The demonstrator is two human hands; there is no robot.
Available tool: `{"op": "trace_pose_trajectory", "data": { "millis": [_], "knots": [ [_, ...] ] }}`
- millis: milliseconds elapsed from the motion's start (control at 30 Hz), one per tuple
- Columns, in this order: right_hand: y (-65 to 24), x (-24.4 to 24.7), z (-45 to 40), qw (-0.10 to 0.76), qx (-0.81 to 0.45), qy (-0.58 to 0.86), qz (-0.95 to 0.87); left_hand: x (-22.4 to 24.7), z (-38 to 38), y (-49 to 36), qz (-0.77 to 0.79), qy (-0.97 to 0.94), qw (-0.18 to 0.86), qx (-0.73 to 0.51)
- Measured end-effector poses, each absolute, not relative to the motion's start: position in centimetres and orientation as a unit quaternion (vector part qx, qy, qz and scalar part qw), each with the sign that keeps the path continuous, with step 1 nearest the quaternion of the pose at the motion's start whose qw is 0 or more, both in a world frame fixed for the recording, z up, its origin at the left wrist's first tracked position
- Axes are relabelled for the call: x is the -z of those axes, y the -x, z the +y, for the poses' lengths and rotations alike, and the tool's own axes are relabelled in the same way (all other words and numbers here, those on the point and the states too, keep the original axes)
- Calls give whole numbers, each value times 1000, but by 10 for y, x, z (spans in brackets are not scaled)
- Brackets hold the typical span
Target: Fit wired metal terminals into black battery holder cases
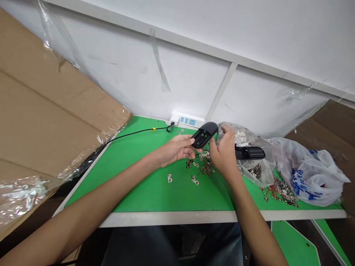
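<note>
My left hand (180,149) grips a black plastic housing (205,135) with an open, battery-like compartment; the thumb lies on its near end. My right hand (225,149) is just right of the housing's far end, thumb and forefinger apart. I cannot tell whether it touches the housing; its other fingers are hidden. A second black housing (251,152) shows beyond my right hand, over a clear plastic bag (263,173). Below the hands lie small metal contact pieces with reddish wires (206,168). Loose metal contacts (169,178) sit nearer the front edge.
A white power strip (191,121) with a plugged-in black cable (133,132) stands against the wall. Cardboard (55,99) rises at the left. On the right of the green table (144,195) are a white plastic bag (318,177) and a heap of wired contacts (280,192).
</note>
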State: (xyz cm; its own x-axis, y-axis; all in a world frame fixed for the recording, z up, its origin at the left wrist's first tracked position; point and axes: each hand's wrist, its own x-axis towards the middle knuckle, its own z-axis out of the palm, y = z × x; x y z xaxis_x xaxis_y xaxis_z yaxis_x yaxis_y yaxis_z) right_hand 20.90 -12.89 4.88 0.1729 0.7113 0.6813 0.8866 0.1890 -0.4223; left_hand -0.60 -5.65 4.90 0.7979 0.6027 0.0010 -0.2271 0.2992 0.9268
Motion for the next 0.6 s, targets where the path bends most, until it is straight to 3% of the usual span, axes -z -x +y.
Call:
{"op": "trace_pose_trajectory", "data": {
  "millis": [200, 333, 600],
  "knots": [
    [-189, -58, -141, 369, -124, 589, -708, -41, -61, 1, 185, -677, 609, -371],
    [-176, -56, -147, 341, -139, 606, -705, -40, -66, 5, 204, -772, 484, -358],
    [-173, -53, -145, 372, -145, 611, -683, -44, -71, 9, 229, -821, 417, -316]
  ]
}}
